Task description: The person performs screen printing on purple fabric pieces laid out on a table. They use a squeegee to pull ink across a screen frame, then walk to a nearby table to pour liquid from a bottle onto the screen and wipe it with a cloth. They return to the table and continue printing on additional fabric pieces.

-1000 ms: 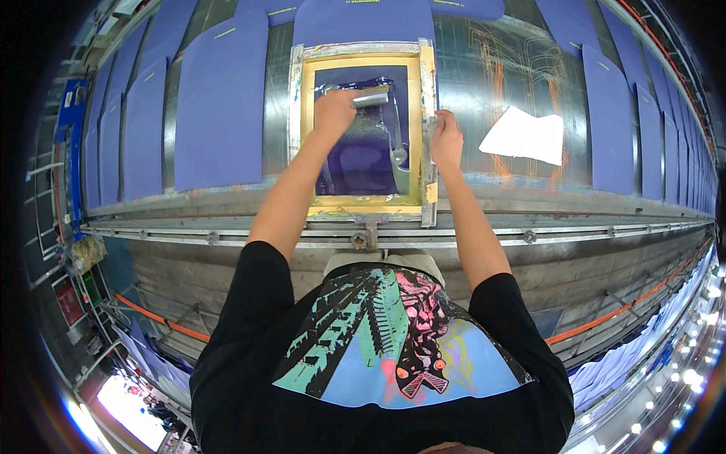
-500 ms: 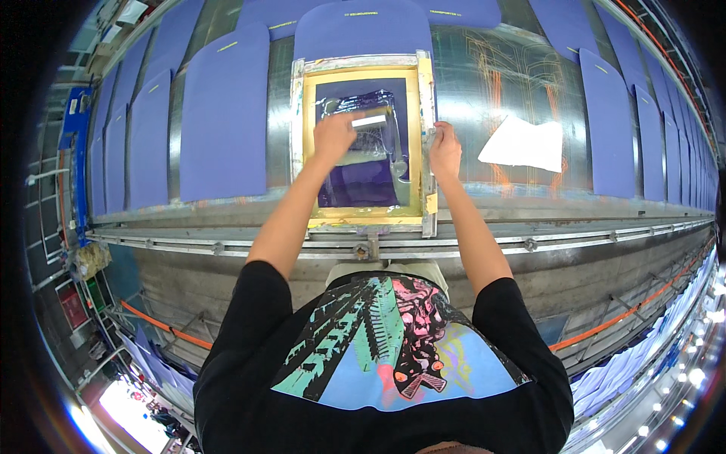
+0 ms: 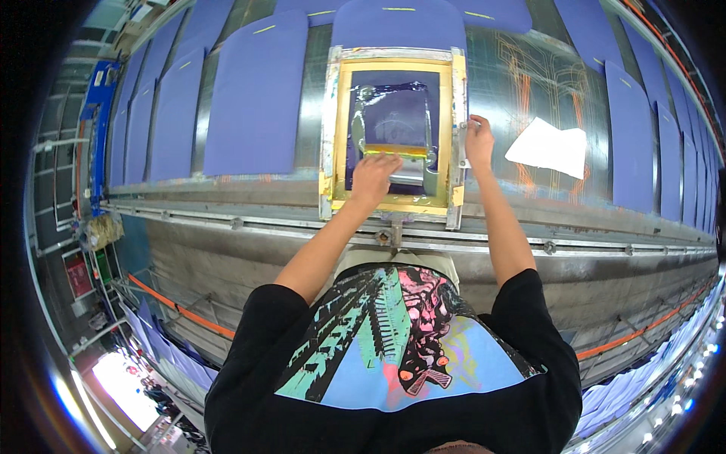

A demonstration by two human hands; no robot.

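Note:
A printing screen (image 3: 330, 140) with a metal frame and yellow-taped borders lies over a purple fabric panel (image 3: 401, 29), whose rounded end sticks out beyond its far side. Glossy clear ink or paste lies smeared on the dark mesh. My left hand (image 3: 373, 180) is closed round a squeegee (image 3: 409, 169), which sits crosswise on the near half of the mesh, tilted. At the frame's right side my right hand (image 3: 479, 142) has its fingers curled against the edge, by a small metal fitting. What its fingertips press on is partly hidden.
More purple panels (image 3: 257, 110) lie along the long table to left and right. A crumpled white cloth (image 3: 550, 147) is on the tabletop right of the screen, near orange line marks. A metal rail (image 3: 302, 231) runs along the table's near edge.
My left hand has drawn the squeegee toward me, from the mesh's middle to its near half. My right hand stays at the frame's side. The whole view has shifted slightly.

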